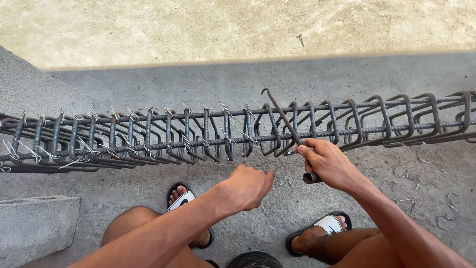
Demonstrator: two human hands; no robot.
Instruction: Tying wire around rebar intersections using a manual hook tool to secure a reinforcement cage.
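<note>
A long rebar cage (208, 131) of steel bars and square stirrups lies crosswise in front of me, above the concrete floor. Its left half carries many wire ties; the right stirrups lean and show none. My right hand (327, 164) grips a hooked metal tying tool (287, 124), its hook tip rising over the cage's top bar. My left hand (248, 186) hovers just below the cage with fingers curled closed; whether it pinches a wire is unclear. Both my feet in sandals (184, 198) rest on the floor under the hands.
A concrete block (34, 226) sits at the lower left. Loose bent wire pieces (421, 196) lie scattered on the floor at the right. Sunlit sandy ground (198, 30) lies beyond the shaded slab. A dark round object (254, 259) shows at the bottom edge.
</note>
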